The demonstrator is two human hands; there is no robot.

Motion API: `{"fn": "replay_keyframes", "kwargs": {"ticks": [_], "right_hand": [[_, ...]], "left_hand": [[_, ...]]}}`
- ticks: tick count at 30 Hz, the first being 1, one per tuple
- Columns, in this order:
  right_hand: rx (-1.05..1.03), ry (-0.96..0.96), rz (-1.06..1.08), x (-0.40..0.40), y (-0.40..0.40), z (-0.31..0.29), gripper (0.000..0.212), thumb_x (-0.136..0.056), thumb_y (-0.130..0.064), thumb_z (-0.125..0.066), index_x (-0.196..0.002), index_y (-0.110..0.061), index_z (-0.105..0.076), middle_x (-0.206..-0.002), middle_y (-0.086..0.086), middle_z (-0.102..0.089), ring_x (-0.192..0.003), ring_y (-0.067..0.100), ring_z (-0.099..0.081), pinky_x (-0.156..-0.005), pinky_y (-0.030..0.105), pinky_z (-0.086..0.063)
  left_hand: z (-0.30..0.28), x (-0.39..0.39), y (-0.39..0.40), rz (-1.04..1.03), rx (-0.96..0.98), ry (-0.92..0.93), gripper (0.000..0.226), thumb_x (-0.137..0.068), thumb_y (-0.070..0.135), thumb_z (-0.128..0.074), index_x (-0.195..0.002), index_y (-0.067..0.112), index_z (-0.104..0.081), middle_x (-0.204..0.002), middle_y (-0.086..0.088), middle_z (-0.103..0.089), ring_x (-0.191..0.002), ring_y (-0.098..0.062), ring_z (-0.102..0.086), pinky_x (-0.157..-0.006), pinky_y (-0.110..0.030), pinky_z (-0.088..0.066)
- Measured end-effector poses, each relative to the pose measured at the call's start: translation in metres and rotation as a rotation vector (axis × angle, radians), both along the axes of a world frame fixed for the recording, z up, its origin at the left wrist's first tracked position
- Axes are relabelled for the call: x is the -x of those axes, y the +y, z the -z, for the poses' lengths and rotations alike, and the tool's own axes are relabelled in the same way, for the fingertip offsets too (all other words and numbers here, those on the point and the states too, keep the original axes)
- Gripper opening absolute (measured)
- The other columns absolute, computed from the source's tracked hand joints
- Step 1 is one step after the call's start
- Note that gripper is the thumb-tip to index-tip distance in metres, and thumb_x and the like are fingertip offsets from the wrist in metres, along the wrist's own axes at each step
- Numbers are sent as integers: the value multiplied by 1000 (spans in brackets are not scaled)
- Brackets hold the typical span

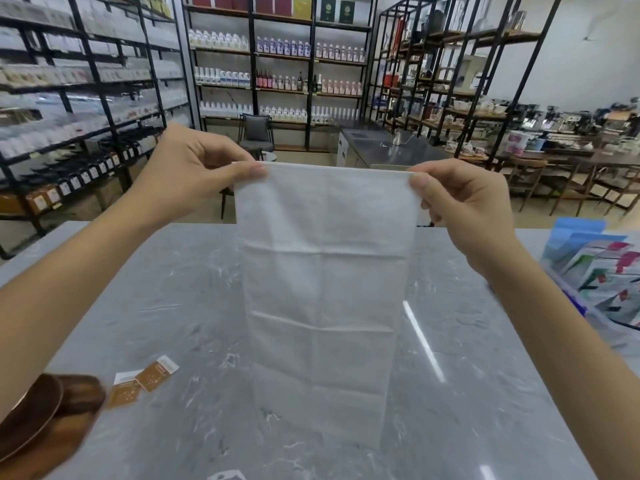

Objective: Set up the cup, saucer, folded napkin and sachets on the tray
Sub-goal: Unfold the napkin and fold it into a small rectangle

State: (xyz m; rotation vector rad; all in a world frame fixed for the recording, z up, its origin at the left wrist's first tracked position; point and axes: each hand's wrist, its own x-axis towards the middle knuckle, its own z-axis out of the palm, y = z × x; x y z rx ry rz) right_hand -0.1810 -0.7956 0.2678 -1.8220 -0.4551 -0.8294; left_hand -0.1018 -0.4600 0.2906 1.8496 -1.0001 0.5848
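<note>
A white napkin (322, 289) hangs unfolded in the air above the grey marble counter, with fold creases across it. My left hand (194, 171) pinches its top left corner and my right hand (460, 199) pinches its top right corner. Two brown-and-white sachets (143, 382) lie flat on the counter at the lower left. Beside them, at the bottom left corner, a dark wooden saucer (27, 410) rests on a wooden tray (52, 448); a dark wooden piece (83, 393) behind the saucer may be the cup, blurred.
The grey marble counter (467, 393) fills the lower view. A clear box with colourful packets (602, 278) stands at its right edge. Beyond the counter are shelves of bottles, a dark chair (256, 133) and wooden tables.
</note>
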Motion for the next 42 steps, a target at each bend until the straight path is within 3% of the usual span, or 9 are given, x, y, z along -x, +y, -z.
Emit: {"fn": "replay_keyframes", "kwargs": {"ticks": [7, 12, 15, 19, 23, 28, 34, 39, 42], "right_hand": [[121, 38, -114, 9, -7, 18, 8, -93, -33, -72, -97, -36, -78, -90, -10, -77, -70, 2, -65, -56, 14, -50], [167, 139, -52, -9, -7, 16, 7, -95, -27, -72, -98, -29, -77, -79, -2, -77, -60, 11, -70, -45, 19, -50], [171, 252, -5, -39, -9, 13, 7, -95, -22, -72, -100, -20, -76, -83, 1, -79, -72, 17, -78, -53, 20, -57], [135, 345, 15, -72, -8, 11, 16, -95, -19, -72, -109, -11, -74, -86, 6, -80, -85, 17, -79, -69, 24, -64], [130, 293, 25, -79, -10, 5, 26, -93, -21, -74, -118, -11, -73, -86, 0, -81, -87, 14, -79, -74, 22, -63], [188, 247, -40, -45, -9, 13, 16, -90, -19, -78, -105, -23, -78, -87, -4, -81, -83, 14, -79, -73, 20, -61], [206, 359, -53, 34, 1, 89, 10, -85, -27, -78, -93, -22, -80, -85, -5, -79, -72, 14, -75, -63, 22, -60], [344, 572, -127, 112, 5, 179, 6, -82, -29, -79, -87, -28, -82, -83, -9, -78, -70, 14, -72, -59, 28, -56], [341, 650, -163, 137, 8, 209, 10, -83, -25, -81, -86, -34, -82, -85, -10, -78, -73, 12, -72, -60, 30, -56]], "left_hand": [[12, 9, 25, 75, -122, 103, 10, -79, 27, -81, -88, 25, -82, -81, 6, -80, -69, -5, -73, -65, -13, -57], [19, -8, 22, -33, -219, 152, 10, -81, 37, -77, -89, 34, -81, -85, 12, -80, -75, -4, -75, -69, -18, -60], [22, -35, 14, -126, -270, 194, 13, -83, 41, -76, -91, 32, -81, -86, 13, -80, -77, -6, -75, -71, -29, -62], [21, -61, 2, -192, -257, 213, 5, -86, 36, -78, -90, 34, -80, -81, 17, -78, -70, 4, -69, -64, -17, -49], [16, -58, 1, -199, -185, 185, 5, -89, 36, -75, -91, 37, -79, -77, 21, -76, -61, 0, -68, -56, -12, -52], [34, -28, 12, -177, -166, 149, 9, -90, 24, -76, -98, 25, -80, -79, 7, -79, -70, -10, -76, -70, -26, -64], [110, 56, 30, -150, -270, 251, 15, -83, 16, -79, -97, 19, -82, -77, 12, -79, -72, -1, -75, -71, -21, -62], [194, 125, 51, -93, -345, 516, 3, -81, 42, -80, -84, 43, -81, -75, 18, -78, -65, -2, -73, -64, -28, -61], [228, 148, 58, -9, -364, 598, 12, -83, 32, -82, -89, 42, -81, -78, 18, -78, -65, -5, -73, -61, -28, -60]]}}
